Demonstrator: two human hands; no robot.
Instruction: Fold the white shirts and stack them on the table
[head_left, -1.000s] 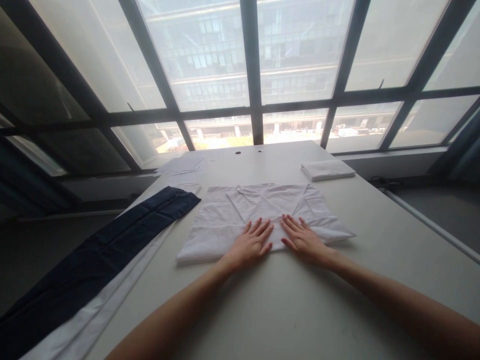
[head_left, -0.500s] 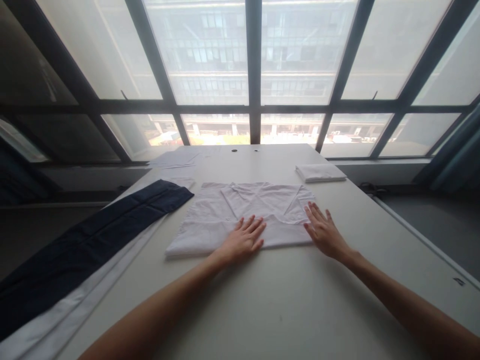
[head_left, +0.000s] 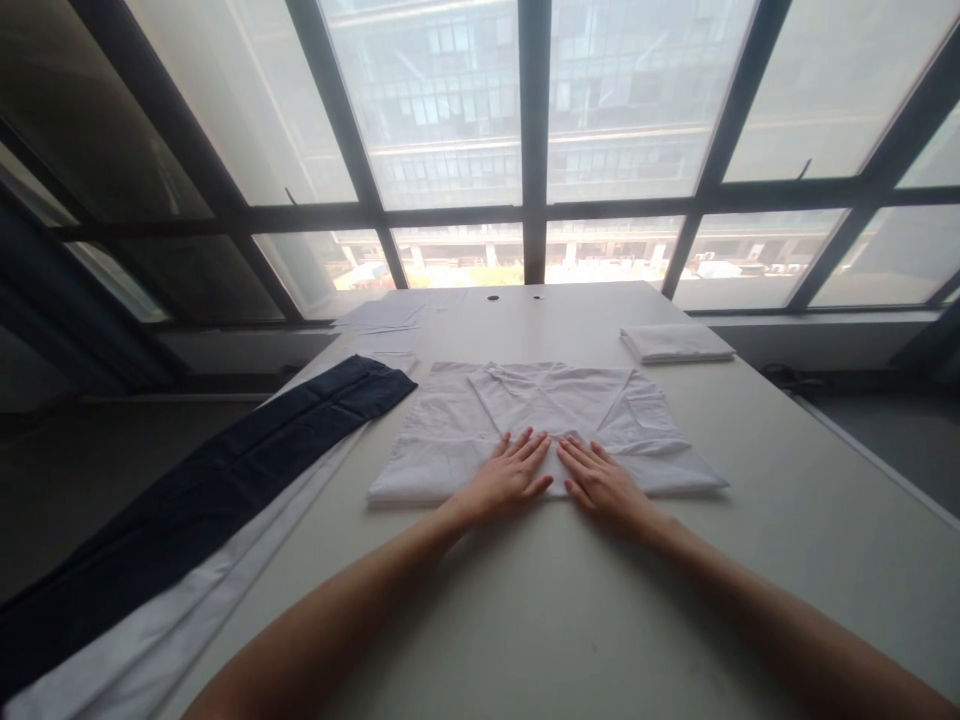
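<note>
A white garment (head_left: 442,430), probably a shirt, lies folded into a wide flat shape on the white table (head_left: 570,600). Diagonal fold lines cross its upper part, and a folded band runs along its near edge. My left hand (head_left: 514,470) rests palm down on the middle of that near band, fingers spread out. Beside it, my right hand (head_left: 600,480) lies flat on the same band, its fingertips close to those of the left. Neither hand grips the cloth. The fabric directly under both palms is hidden.
Dark navy trousers (head_left: 247,470) stretch along the table's left side, over white cloth (head_left: 172,610). A folded white cloth (head_left: 679,343) sits at the back right. White sheets (head_left: 379,315) lie at the back left. Large windows (head_left: 457,100) stand behind the table.
My right hand has moved left from the garment's right edge to its middle, beside my left hand. The left hand stays on the near band. The view has shifted slightly.
</note>
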